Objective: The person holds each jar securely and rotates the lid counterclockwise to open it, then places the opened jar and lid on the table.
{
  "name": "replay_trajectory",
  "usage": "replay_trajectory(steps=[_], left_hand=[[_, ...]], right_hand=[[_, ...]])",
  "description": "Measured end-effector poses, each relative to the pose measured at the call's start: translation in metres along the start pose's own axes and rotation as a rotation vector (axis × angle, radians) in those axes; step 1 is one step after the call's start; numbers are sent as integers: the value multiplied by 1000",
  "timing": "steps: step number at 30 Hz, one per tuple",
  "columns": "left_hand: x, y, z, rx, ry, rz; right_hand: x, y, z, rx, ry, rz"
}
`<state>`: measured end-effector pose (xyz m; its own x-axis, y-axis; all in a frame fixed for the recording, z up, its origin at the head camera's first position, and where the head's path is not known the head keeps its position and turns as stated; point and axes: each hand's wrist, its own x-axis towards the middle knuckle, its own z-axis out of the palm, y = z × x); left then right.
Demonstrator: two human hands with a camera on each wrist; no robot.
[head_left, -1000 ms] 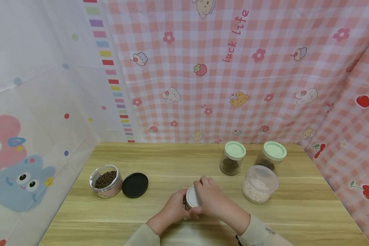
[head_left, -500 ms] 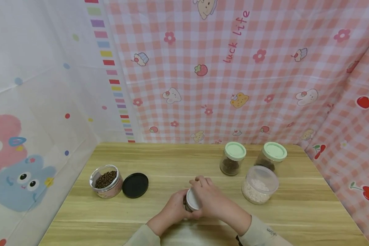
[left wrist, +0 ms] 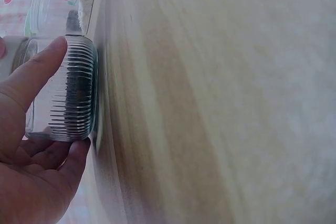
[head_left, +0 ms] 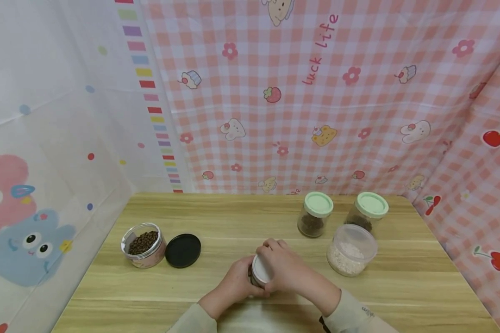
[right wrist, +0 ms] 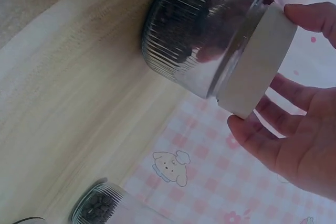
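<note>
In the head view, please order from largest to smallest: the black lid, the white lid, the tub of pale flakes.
1. tub of pale flakes
2. black lid
3. white lid, partly covered by the right hand

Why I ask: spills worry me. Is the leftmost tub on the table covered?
No, the leftmost tub stands open, its brown pellets showing, and a black lid lies beside it.

Held jar [left wrist: 73,87] sits between left hand [head_left: 236,280] and right hand [head_left: 288,272]. Left of left hand: loose lid [head_left: 183,250], then open tub [head_left: 149,261]. Right of right hand: second tub [head_left: 371,246], lidded jar [head_left: 367,211] behind it. Other jar [head_left: 315,214] stands beyond right hand, rightward.
</note>
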<state>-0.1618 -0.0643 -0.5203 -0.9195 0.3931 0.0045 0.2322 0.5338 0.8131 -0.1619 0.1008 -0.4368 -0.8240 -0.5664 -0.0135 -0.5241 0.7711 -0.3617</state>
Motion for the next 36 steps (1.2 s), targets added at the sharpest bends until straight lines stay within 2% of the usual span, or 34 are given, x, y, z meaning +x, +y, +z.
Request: replay_trajectory(steps=[5, 11, 20, 27, 32, 36], left_hand=[[0, 0, -1, -8, -10, -8], [-1, 1, -2, 7, -8, -1], [-1, 3, 0, 52, 16, 15], [-1, 2, 1, 49, 27, -2], [-1, 1, 2, 44, 26, -13], [-1, 2, 2, 55, 28, -17]], right_hand=[[-1, 2, -4, 38, -13, -19], [-5, 8, -8, 160, -5, 13], [-18, 27, -11, 366, 99, 82], [-29, 44, -15, 382, 140, 171], [-35, 57, -7, 361, 132, 187], [-39, 63, -3, 390, 117, 196]])
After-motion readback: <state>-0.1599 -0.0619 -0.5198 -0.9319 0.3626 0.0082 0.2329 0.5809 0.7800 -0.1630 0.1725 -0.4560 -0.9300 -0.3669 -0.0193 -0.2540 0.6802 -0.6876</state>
